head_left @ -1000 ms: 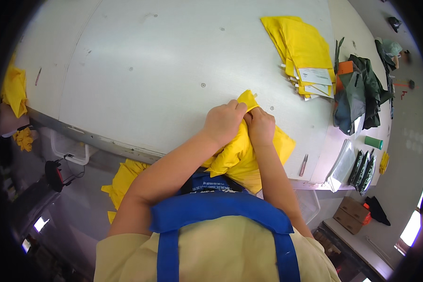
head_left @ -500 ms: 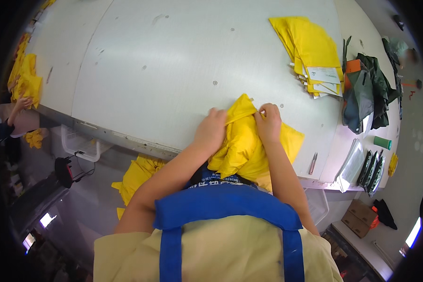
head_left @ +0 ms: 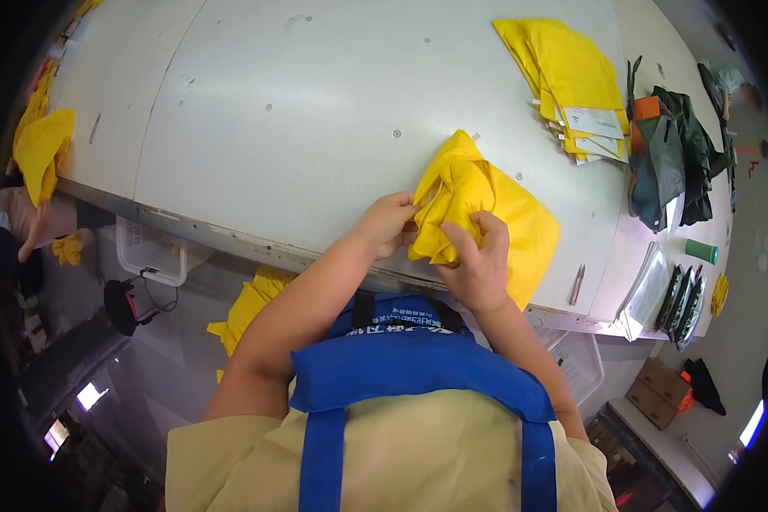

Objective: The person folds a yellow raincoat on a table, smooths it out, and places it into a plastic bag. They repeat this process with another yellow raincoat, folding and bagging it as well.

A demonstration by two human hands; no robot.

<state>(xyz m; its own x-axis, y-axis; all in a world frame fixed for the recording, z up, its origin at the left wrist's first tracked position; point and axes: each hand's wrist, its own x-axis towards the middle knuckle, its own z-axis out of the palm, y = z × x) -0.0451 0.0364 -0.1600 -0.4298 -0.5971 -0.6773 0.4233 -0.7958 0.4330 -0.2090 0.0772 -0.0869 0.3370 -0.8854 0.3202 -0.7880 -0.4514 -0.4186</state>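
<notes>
A crumpled yellow fabric piece (head_left: 520,226), its exact kind unclear, lies at the near edge of the pale table, part of it bunched up and part spread flat to the right. My left hand (head_left: 390,224) pinches the left edge of the bunched part, fingertips partly tucked behind the cloth. On the front of the same bunch, my right hand (head_left: 480,264) grips a fold between thumb and fingers. A small white tag shows at the far tip of the fabric.
Folded yellow pieces with white cards (head_left: 572,81) lie at far right, beside dark green bags (head_left: 678,158). Small snips (head_left: 578,284) lie right of my hands. White baskets (head_left: 149,252) sit below the table edge. Another person's hand (head_left: 38,224) is at far left.
Both hands have moved from the fabric's upper corner down to its bunched near part. The cloth has shifted slightly away from me. At far left, the other person's yellow cloth has moved.
</notes>
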